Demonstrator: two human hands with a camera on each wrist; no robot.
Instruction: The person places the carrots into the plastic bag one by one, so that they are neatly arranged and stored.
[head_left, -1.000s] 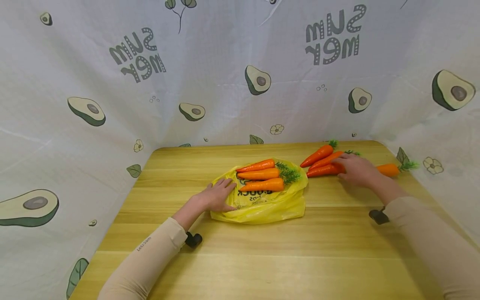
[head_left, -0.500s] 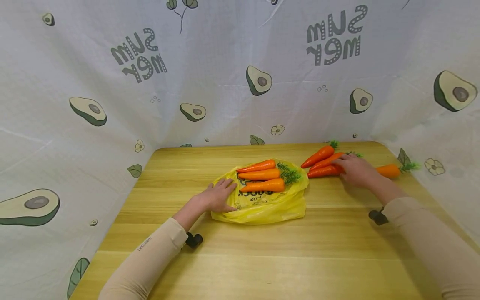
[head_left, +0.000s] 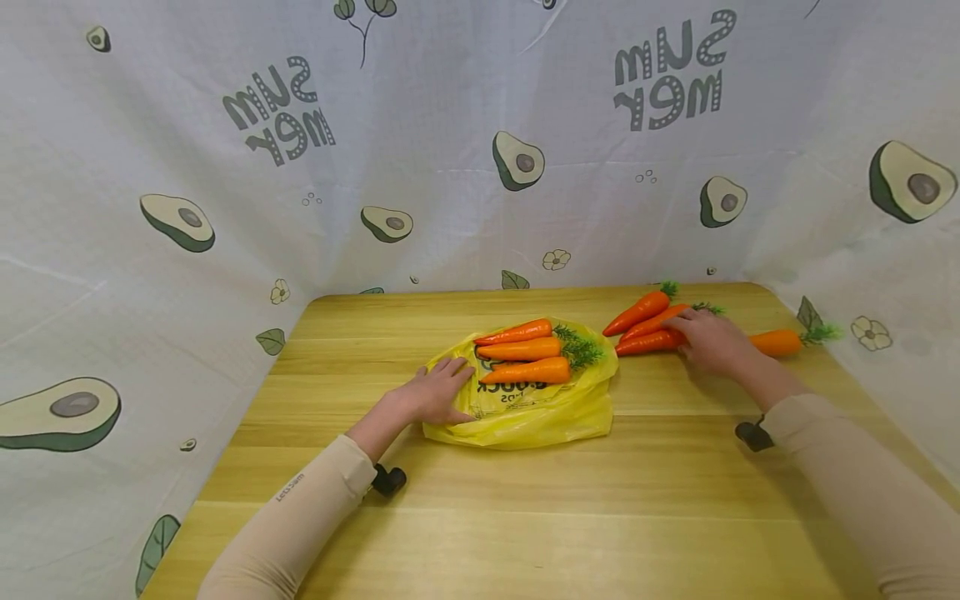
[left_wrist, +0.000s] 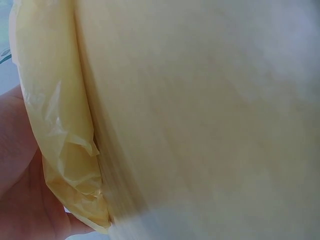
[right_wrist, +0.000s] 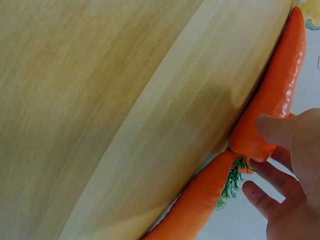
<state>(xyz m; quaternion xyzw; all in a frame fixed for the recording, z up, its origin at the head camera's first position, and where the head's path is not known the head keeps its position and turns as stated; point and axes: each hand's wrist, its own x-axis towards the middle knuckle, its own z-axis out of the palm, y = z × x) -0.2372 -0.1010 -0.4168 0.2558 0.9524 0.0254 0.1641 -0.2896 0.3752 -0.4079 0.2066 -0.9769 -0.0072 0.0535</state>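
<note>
My left hand [head_left: 437, 393] rests on the left edge of a yellow plastic bag [head_left: 555, 429] lying flat on the table, its fingers spread and fairly straight. In the left wrist view, the crinkled bag [left_wrist: 55, 100] lies along the palm. Three orange toy carrots [head_left: 525, 372] with green tops lie side by side on the bag. My right hand [head_left: 712, 340] is over the carrots at the back right. It holds the thick end of the front red-orange carrot [right_wrist: 275, 85], with the thumb on the near side and fingers behind; the hand hides that carrot's top in the head view.
Two more carrots [head_left: 639, 312] lie just behind the held one. Another orange carrot [head_left: 776, 342] lies to the right, beyond the hand. A white avocado-print cloth [head_left: 450, 125] hangs around the back and sides of the wooden table [head_left: 555, 525].
</note>
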